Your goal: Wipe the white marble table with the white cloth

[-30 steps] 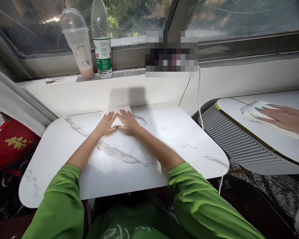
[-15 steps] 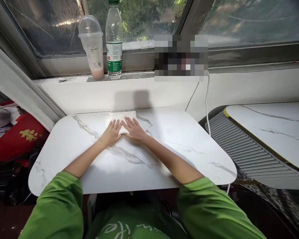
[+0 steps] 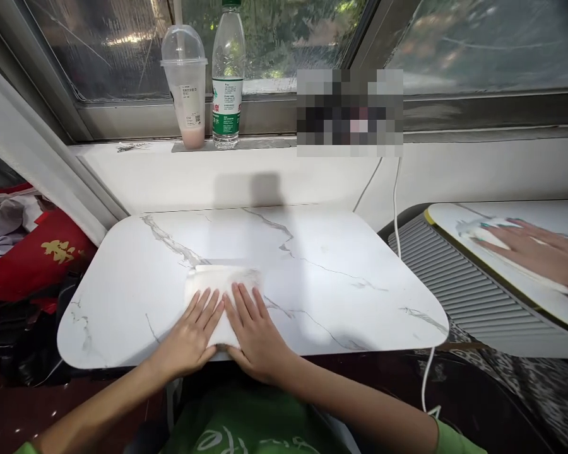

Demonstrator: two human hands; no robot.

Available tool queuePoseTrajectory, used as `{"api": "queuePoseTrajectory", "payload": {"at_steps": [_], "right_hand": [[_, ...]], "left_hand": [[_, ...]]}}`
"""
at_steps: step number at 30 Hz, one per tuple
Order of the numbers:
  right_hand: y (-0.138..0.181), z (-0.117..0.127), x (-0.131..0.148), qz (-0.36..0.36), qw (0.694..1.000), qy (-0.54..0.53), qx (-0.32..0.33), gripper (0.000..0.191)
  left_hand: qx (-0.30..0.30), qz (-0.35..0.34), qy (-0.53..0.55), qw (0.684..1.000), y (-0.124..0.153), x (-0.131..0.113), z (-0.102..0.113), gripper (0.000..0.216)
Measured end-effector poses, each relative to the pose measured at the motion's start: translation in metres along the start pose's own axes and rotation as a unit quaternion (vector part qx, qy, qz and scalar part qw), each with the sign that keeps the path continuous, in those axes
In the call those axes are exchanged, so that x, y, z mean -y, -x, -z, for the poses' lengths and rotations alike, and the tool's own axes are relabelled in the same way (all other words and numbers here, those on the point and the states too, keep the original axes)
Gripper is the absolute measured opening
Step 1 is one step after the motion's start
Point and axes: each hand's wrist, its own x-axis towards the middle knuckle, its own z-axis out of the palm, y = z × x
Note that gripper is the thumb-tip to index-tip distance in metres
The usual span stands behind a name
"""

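Note:
A folded white cloth (image 3: pixel 224 277) lies flat on the white marble-patterned table (image 3: pixel 350 252), near its front edge. My left hand (image 3: pixel 189 334) presses on the cloth's left part, fingers stretched out and pointing away from me. Beside it, my right hand (image 3: pixel 253 331) rests on the cloth's right part with its fingers straight and slightly apart. The two hands nearly meet at the index fingers, and the thumbs point toward each other near the table edge. Neither hand is wrapped around anything.
A lidded plastic cup (image 3: pixel 187 94) and a water bottle (image 3: pixel 228 82) stand on the window ledge. White cables (image 3: pixel 396 208) hang beside the table. At right, another person's hand (image 3: pixel 534 249) lies on a cloth on a second table (image 3: pixel 483 208). A red bag (image 3: pixel 38 258) sits at left.
Both my hands and the cloth have slid from the table's far edge toward me, to its near edge. Another person's hand has come into view on the right-hand table.

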Motion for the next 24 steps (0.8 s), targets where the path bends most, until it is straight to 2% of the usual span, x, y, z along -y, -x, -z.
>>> {"api": "queuePoseTrajectory", "payload": {"at_steps": [4,7,10,13,16,19,21,24], "right_hand": [[-0.014,-0.004,-0.006,0.015,1.000,-0.005,0.011,0.084],[-0.040,-0.011,-0.020,0.004,1.000,0.006,0.018,0.084],[-0.076,-0.020,-0.039,-0.013,0.999,0.010,0.031,0.085],[-0.119,-0.028,-0.062,-0.031,0.999,0.009,0.029,0.085],[-0.164,-0.035,-0.086,-0.052,0.998,0.009,0.027,0.080],[-0.202,-0.039,-0.104,-0.069,0.997,0.008,0.043,0.079],[-0.218,-0.041,-0.111,-0.083,0.995,0.007,0.054,0.079],[-0.228,-0.041,-0.113,-0.095,0.992,0.006,0.077,0.075]], "left_hand": [[0.002,0.005,0.032,0.999,-0.001,0.012,0.006,0.081],[0.003,0.012,0.048,0.999,-0.013,0.039,0.005,0.076],[0.012,0.007,0.056,0.998,-0.034,0.079,-0.002,0.072],[0.048,0.002,0.070,0.996,-0.061,0.125,-0.010,0.070],[0.057,0.049,0.074,0.994,-0.090,0.169,-0.016,0.068],[0.063,0.085,0.076,0.991,-0.114,0.203,-0.019,0.068],[0.080,0.091,0.078,0.990,-0.125,0.217,-0.018,0.070],[0.094,0.093,0.077,0.988,-0.130,0.222,-0.018,0.071]]}}
